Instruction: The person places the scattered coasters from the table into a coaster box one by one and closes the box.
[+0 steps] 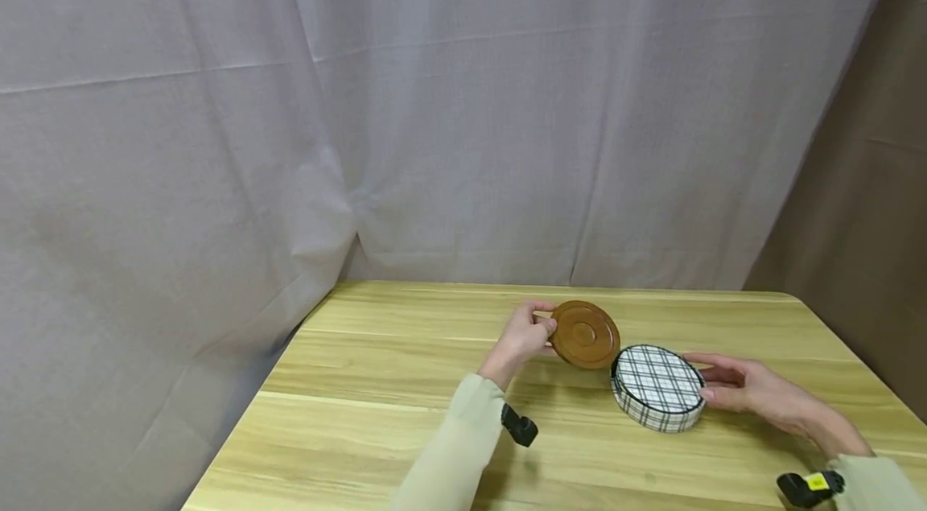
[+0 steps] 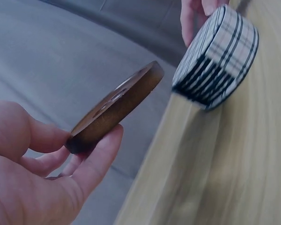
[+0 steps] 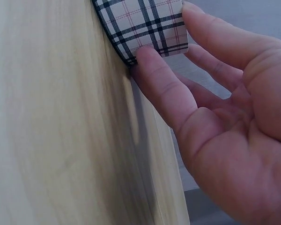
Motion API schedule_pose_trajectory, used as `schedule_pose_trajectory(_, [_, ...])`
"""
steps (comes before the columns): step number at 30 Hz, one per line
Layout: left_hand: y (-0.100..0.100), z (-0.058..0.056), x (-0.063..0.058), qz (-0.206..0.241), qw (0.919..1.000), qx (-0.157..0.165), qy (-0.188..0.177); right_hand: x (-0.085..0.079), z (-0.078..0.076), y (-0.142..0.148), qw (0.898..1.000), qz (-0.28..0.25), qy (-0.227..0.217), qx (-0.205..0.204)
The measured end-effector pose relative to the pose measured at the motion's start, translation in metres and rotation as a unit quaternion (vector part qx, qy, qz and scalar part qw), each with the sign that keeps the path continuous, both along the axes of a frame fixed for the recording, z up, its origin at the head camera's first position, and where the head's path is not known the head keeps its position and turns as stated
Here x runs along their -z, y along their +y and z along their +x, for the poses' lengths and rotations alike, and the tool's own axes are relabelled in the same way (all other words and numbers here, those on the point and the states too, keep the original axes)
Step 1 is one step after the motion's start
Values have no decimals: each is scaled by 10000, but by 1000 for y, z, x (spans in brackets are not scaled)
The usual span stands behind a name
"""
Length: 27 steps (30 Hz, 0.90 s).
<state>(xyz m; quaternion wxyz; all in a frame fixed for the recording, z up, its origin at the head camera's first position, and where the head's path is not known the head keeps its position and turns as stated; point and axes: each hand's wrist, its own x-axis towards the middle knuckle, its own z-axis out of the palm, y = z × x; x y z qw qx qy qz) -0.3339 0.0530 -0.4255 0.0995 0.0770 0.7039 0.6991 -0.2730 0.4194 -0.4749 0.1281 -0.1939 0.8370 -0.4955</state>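
My left hand (image 1: 527, 334) pinches a round wooden coaster (image 1: 583, 334) by its left edge, thumb on one face and fingers on the other. The coaster is brown, with a ring groove and a central circle, and is held tilted up off the table. To its right is a round box (image 1: 659, 382), covered in black-and-white plaid with thin red lines. My right hand (image 1: 760, 390) grips the box at its right edge, thumb and fingers spread over its side (image 3: 152, 28). In the left wrist view a darker striped patch (image 2: 208, 82) shows on the box's side.
The light wooden table (image 1: 348, 414) extends under both hands, with its back edge near the coaster. A grey curtain (image 1: 463, 133) hangs behind and to the left, and a brown one (image 1: 854, 237) on the right. Black camera mounts (image 1: 520, 426) are worn at both wrists.
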Motion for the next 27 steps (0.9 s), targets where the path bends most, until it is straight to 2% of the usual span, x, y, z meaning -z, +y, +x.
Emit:
schedule_pose_trajectory(5, [20,6,6,471,9986,2,-254,0,0,-1,9999,-96,-74,-78])
schedule_pose_trajectory(10, [39,14,12,825,9957,-130,-407,-1,0,-1,9995,-199,-129,-187])
schedule_pose_trajectory(19, [70,26,17,812,9955,-189,-450,0,-1,-2,9997,-169,32,-199])
schedule_pose_trajectory(27, [85,33,19,692,9965,-143,-440,-3,1,1,10000,-1,8,-64])
